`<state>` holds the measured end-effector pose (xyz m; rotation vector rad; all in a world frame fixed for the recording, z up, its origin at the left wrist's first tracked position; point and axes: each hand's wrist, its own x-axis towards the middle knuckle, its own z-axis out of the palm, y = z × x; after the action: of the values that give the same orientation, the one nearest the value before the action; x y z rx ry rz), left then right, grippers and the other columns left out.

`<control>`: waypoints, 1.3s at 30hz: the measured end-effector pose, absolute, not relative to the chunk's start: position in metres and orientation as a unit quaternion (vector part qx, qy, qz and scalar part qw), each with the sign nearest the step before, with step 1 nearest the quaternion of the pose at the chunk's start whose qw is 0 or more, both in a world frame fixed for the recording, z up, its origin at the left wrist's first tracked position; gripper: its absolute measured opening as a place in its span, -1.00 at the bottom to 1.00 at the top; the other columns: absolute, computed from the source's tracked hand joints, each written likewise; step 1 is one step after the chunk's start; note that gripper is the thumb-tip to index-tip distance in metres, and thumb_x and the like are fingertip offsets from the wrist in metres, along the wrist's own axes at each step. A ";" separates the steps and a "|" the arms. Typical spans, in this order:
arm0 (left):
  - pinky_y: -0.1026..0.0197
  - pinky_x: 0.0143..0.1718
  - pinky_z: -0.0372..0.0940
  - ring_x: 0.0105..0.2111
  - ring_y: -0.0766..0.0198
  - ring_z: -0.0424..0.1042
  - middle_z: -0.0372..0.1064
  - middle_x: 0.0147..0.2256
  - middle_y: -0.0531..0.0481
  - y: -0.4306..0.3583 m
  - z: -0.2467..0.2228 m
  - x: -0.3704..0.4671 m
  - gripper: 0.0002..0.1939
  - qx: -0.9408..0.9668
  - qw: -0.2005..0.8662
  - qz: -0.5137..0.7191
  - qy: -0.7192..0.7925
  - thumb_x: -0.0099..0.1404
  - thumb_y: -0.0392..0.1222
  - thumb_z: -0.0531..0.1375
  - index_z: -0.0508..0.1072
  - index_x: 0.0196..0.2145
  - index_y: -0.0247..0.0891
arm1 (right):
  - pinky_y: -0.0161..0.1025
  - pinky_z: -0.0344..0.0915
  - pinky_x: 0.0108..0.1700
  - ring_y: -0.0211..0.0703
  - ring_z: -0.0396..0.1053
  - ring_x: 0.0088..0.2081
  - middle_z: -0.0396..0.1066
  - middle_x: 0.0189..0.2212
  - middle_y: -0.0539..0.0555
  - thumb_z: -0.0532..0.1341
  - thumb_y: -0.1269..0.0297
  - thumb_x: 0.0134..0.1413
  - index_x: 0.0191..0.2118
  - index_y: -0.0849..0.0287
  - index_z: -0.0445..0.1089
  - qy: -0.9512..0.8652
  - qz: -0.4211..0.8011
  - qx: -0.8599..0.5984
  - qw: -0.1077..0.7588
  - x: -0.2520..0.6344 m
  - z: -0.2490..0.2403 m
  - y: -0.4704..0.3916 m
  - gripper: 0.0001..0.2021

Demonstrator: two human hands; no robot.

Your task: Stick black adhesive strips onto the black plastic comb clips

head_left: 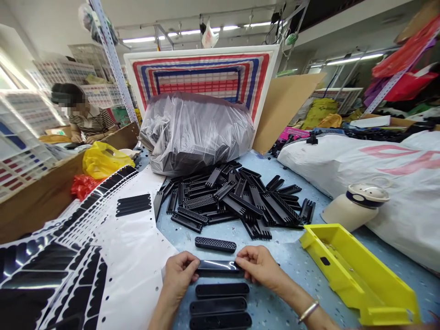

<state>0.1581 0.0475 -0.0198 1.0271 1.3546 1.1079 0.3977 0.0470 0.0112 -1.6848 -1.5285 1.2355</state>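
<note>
My left hand pinches one end of a glossy black strip between thumb and fingers. At the other end, my right hand, with a bracelet on the wrist, pinches it too. The strip lies level; whether it rests on a plastic piece beneath I cannot tell. Just beyond it sits a black plastic bar with a mesh-patterned face. On the near side, several smooth black bars lie in a row. Left of my hands, white backing sheets carry black strips.
Farther back is a heap of black plastic parts, with a wrapped grey bundle behind it. A yellow bin and cream flask stand right, beside a white sack. Another person sits at the far left.
</note>
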 end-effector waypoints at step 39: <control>0.15 -0.27 0.29 -0.31 0.04 0.49 0.55 -0.37 -0.14 0.054 0.012 0.183 -0.74 0.704 0.266 0.239 0.614 0.05 0.00 0.38 0.64 -0.37 -0.23 | -0.16 0.27 -0.28 -0.01 0.45 -0.37 0.54 -0.51 0.12 0.12 0.10 0.07 -0.50 0.10 0.59 -0.725 0.323 -0.552 0.255 0.384 0.009 0.046 -0.65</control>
<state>0.1827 0.0537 0.0117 1.9004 1.6586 0.6462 0.3837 0.0459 0.0090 -1.4993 -1.9701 0.8783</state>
